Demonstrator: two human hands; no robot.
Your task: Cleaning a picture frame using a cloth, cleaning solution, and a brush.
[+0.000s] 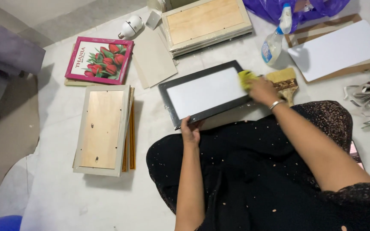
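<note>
Fingers of the left hand [190, 132] pinch the near edge of a dark picture frame [204, 92], apparently to keep it from sliding on the white floor [65, 196] before the person's knees. The right hand [262, 90] is clenched over a yellow cloth [245, 78], pressing it onto the frame's far right corner, so the glass lies under those fingers. A paintbrush [284, 82] lies just beside that hand, with a spray bottle [275, 40] beyond it, near.
</note>
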